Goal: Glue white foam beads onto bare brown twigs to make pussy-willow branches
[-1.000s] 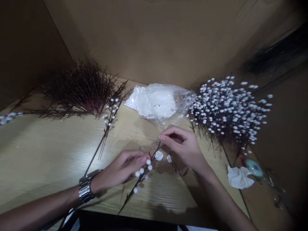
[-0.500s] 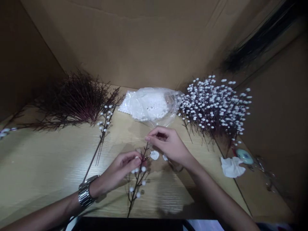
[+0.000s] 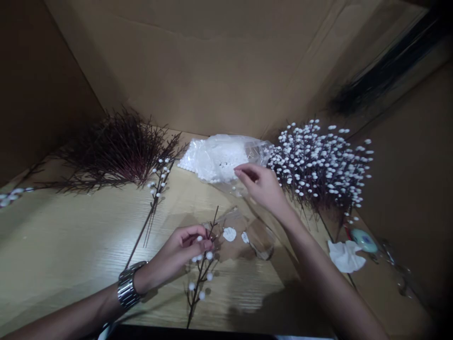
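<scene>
My left hand [image 3: 189, 243] is closed in a pinch around a dark artificial twig [image 3: 200, 276]. The twig stands slanted in front of me, with several white foam berries [image 3: 209, 255] on its side shoots and a bare tip above my fingers. My right hand [image 3: 260, 186] is over the front of a clear plastic bag [image 3: 215, 160] full of small white balls. Its thumb and forefinger come together at the bag's edge; whether a ball is between them cannot be made out. Two white blobs [image 3: 230, 234] lie on a clear plastic sheet [image 3: 262, 236] right of the twig.
A heap of bare dark twigs [image 3: 120, 151] lies at the back left, a berried twig [image 3: 158, 182] beside it. At the back right is a big bunch of berried twigs [image 3: 320, 160]. Crumpled white tissue [image 3: 346, 256] and a pale green object [image 3: 364, 240] lie right. Cardboard walls [image 3: 212, 71] enclose the table.
My right hand has moved from the twig's tip, up and to the right, to the bag. My left hand keeps the twig in nearly the same place. The whole view has shifted slightly.
</scene>
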`<action>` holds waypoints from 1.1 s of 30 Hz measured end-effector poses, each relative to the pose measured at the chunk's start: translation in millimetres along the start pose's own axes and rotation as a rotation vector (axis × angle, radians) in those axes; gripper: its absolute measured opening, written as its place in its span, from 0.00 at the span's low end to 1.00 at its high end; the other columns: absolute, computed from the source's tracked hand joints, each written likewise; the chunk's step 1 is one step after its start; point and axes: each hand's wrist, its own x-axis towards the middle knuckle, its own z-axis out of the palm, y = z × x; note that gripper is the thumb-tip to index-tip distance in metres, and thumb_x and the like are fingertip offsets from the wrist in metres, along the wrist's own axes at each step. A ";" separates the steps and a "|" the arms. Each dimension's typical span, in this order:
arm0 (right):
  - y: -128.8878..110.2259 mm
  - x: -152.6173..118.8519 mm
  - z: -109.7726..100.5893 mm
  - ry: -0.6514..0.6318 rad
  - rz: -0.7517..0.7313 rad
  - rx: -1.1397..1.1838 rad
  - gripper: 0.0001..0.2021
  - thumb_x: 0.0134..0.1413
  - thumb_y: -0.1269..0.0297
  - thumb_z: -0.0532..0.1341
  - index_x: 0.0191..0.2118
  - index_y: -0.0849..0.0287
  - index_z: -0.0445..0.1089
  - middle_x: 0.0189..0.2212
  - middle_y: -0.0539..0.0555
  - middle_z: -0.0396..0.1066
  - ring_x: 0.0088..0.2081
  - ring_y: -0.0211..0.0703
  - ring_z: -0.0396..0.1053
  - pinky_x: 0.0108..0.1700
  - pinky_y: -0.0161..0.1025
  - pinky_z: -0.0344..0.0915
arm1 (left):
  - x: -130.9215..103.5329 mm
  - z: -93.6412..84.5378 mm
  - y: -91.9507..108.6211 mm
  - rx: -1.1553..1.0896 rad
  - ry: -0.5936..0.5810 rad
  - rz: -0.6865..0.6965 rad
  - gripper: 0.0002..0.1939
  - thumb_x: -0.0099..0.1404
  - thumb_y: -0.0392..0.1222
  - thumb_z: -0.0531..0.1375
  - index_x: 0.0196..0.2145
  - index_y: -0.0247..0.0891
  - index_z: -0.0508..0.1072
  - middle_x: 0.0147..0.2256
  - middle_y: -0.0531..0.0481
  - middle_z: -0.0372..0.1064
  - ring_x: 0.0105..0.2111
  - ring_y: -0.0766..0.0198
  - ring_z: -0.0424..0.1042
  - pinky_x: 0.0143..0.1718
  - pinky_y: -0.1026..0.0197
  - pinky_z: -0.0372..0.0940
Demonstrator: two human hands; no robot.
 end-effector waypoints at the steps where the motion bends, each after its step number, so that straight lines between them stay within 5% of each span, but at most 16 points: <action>1: 10.0 12.2 -1.0 -0.002 -0.002 -0.086 0.11 0.65 0.64 0.57 0.44 0.59 0.75 0.38 0.55 0.77 0.37 0.43 0.72 0.43 0.40 0.65 | -0.1 0.5 0.1 0.001 0.002 0.000 0.11 0.65 0.48 0.65 0.35 0.36 0.75 0.33 0.52 0.69 0.34 0.64 0.67 0.36 0.63 0.58; 9: 50.9 69.3 33.5 -0.167 0.056 -0.363 0.12 0.61 0.69 0.58 0.48 0.63 0.74 0.44 0.64 0.75 0.46 0.52 0.71 0.51 0.46 0.63 | 0.6 1.6 1.3 0.024 -0.011 0.037 0.09 0.67 0.44 0.64 0.34 0.35 0.74 0.34 0.52 0.68 0.36 0.65 0.67 0.38 0.64 0.59; 16: 58.0 83.2 49.1 -0.249 0.078 -0.455 0.12 0.65 0.58 0.60 0.44 0.61 0.72 0.46 0.55 0.73 0.48 0.47 0.72 0.52 0.51 0.68 | 1.9 -1.0 -8.0 0.017 -0.003 0.053 0.09 0.67 0.44 0.63 0.34 0.36 0.74 0.33 0.52 0.69 0.34 0.65 0.67 0.37 0.64 0.60; 33: 60.7 74.1 40.8 -0.075 0.082 -0.257 0.08 0.61 0.71 0.57 0.37 0.62 0.74 0.39 0.62 0.75 0.44 0.49 0.70 0.50 0.44 0.63 | 2.6 0.3 -3.8 0.039 0.075 -0.013 0.11 0.65 0.47 0.65 0.34 0.36 0.74 0.30 0.52 0.70 0.32 0.65 0.67 0.33 0.63 0.59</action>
